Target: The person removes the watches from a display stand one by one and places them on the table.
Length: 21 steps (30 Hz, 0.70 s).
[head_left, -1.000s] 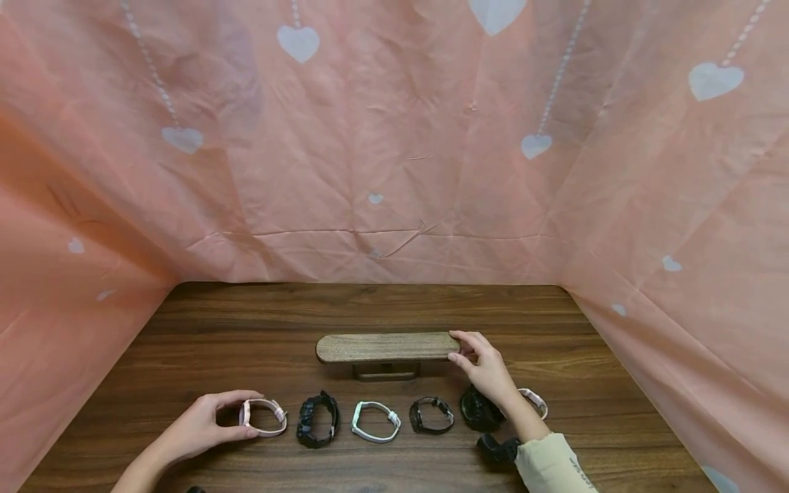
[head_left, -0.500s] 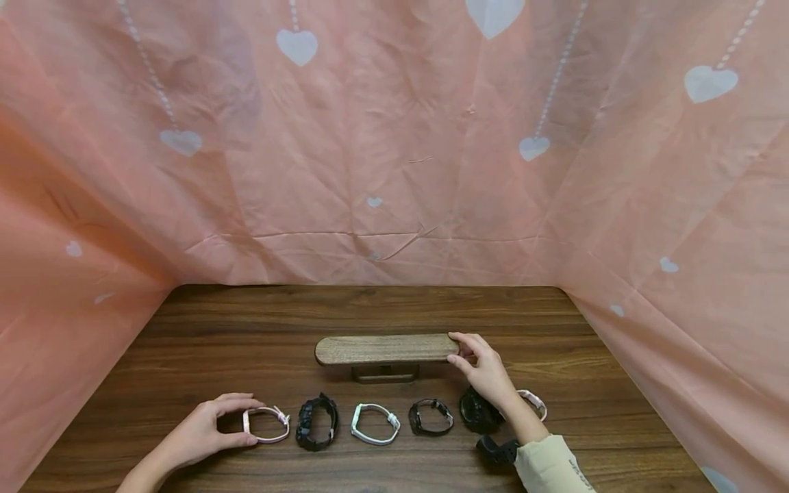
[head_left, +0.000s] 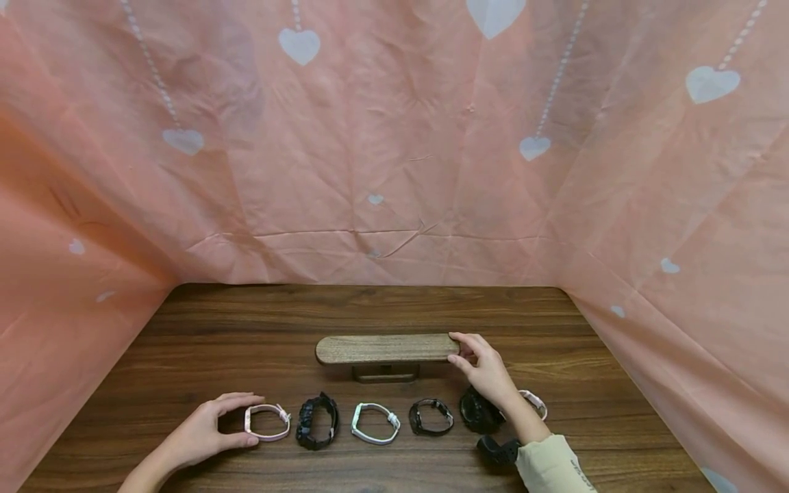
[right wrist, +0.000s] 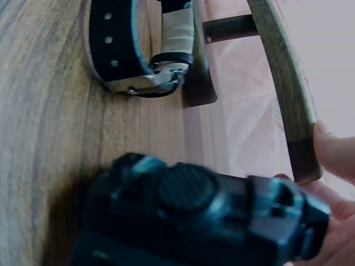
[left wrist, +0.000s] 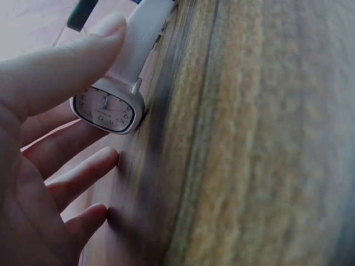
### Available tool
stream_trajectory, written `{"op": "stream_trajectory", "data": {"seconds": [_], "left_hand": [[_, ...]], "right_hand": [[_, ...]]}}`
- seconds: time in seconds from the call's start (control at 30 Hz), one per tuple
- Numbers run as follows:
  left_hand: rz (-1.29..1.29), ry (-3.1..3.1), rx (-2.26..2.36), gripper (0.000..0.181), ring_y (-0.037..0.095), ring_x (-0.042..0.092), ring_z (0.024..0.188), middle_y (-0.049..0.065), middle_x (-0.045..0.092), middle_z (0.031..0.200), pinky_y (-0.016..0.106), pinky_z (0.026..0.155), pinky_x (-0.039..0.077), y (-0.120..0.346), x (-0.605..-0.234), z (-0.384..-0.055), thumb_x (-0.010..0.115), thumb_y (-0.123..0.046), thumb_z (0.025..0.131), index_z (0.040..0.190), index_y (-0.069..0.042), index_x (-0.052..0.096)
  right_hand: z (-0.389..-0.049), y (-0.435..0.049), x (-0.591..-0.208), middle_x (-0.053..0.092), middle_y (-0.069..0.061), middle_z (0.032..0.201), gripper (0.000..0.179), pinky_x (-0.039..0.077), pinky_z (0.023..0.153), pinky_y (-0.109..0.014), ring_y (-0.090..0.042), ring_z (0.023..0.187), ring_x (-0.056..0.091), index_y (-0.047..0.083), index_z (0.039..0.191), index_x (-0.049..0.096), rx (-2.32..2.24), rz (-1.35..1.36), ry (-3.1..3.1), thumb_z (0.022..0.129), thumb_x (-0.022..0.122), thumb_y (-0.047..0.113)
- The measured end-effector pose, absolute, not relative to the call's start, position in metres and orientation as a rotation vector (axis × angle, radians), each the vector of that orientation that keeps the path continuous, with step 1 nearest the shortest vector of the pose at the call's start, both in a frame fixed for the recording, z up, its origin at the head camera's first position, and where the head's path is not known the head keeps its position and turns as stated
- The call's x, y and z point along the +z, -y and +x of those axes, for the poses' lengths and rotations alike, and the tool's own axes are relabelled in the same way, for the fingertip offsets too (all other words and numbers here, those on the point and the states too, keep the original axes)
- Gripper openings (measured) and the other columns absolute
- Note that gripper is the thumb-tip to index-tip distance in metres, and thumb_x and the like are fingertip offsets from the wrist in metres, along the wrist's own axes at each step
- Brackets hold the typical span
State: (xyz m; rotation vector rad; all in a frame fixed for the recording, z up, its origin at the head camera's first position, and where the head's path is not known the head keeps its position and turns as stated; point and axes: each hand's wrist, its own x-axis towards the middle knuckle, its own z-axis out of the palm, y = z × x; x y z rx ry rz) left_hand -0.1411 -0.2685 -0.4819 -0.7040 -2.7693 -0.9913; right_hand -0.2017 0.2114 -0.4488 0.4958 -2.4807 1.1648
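Note:
My left hand [head_left: 200,430] has its thumb and fingers at either side of a pale pink wristwatch [head_left: 248,420], holding it lightly where it stands on the table. In the left wrist view its numbered dial [left wrist: 105,111] lies just beyond the thumb, and part of the fingers is hidden behind it. With thumb and fingers my right hand [head_left: 489,373] grips the right end of a wooden display stand [head_left: 385,348], a rounded bar on a low base. To the right of the pink watch stand a black watch [head_left: 306,423], a white watch [head_left: 356,419] and a small dark watch [head_left: 416,419].
Beneath my right forearm lies a large black watch [head_left: 474,411], partly covered. Another pale pink watch [head_left: 535,404] shows past the forearm. A black device [head_left: 498,450] sits near the right wrist. Pink heart-patterned cloth [head_left: 394,171] encloses the wooden table [head_left: 259,308].
My left hand and the pink watch have shifted slightly right and nearer since a second ago, and then stay nearly still. The right hand and the stand have not visibly moved.

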Motion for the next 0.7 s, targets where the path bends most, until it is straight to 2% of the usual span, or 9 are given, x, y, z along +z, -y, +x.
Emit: {"op": "stream_trajectory", "data": {"seconds": [0.2,0.3,0.43,0.53,0.57,0.7], "left_hand": [[-0.675,2.784,-1.041,0.051,0.015,0.054,0.108,-0.005,0.063,0.114,0.026,0.087,0.045,0.267,-0.479,-0.143,0.076,-0.041,0.074,0.117,-0.017,0.063],[-0.623,2.808,-1.069,0.047,0.015,0.054,0.109,-0.007,0.063,0.113,0.030,0.088,0.046,0.265,-0.477,-0.145,0.073,-0.040,0.077,0.117,-0.016,0.063],[-0.549,2.843,-1.129,0.042,0.012,0.057,0.100,-0.010,0.066,0.097,0.041,0.089,0.046,0.261,-0.473,-0.150,0.067,-0.039,0.084,0.118,-0.015,0.062],[-0.490,2.853,-1.149,0.039,0.010,0.058,0.093,-0.011,0.066,0.091,0.041,0.087,0.046,0.256,-0.469,-0.154,0.063,-0.039,0.088,0.119,-0.016,0.061],[-0.486,2.848,-1.155,0.039,0.011,0.059,0.089,-0.009,0.066,0.094,0.040,0.083,0.047,0.255,-0.467,-0.155,0.062,-0.038,0.089,0.120,-0.015,0.061],[-0.455,2.818,-1.163,0.041,0.020,0.060,0.100,-0.001,0.066,0.106,0.044,0.085,0.047,0.248,-0.460,-0.158,0.061,-0.038,0.090,0.121,-0.012,0.060]], "right_hand": [[-0.199,-0.213,-0.447,0.062,-0.008,0.104,0.040,0.053,0.072,-0.041,-0.021,0.084,0.059,0.002,0.118,0.062,1.160,0.502,2.497,0.079,0.072,0.004],[-0.197,-0.214,-0.446,0.061,-0.009,0.107,0.040,0.052,0.073,-0.042,-0.022,0.086,0.059,0.002,0.119,0.061,1.166,0.507,2.511,0.080,0.071,0.006],[-0.194,-0.215,-0.443,0.058,-0.013,0.115,0.042,0.052,0.073,-0.043,-0.025,0.089,0.060,0.001,0.122,0.058,1.149,0.526,2.513,0.082,0.071,0.006],[-0.192,-0.216,-0.442,0.056,-0.014,0.119,0.043,0.052,0.073,-0.043,-0.026,0.091,0.060,0.001,0.122,0.057,1.099,0.527,2.505,0.082,0.071,0.007],[-0.191,-0.217,-0.442,0.056,-0.014,0.119,0.043,0.052,0.073,-0.043,-0.026,0.092,0.059,0.002,0.123,0.058,1.080,0.526,2.502,0.082,0.071,0.007],[-0.188,-0.217,-0.441,0.055,-0.014,0.120,0.044,0.052,0.073,-0.044,-0.026,0.095,0.058,0.003,0.124,0.057,1.012,0.535,2.477,0.082,0.071,0.008]]}}
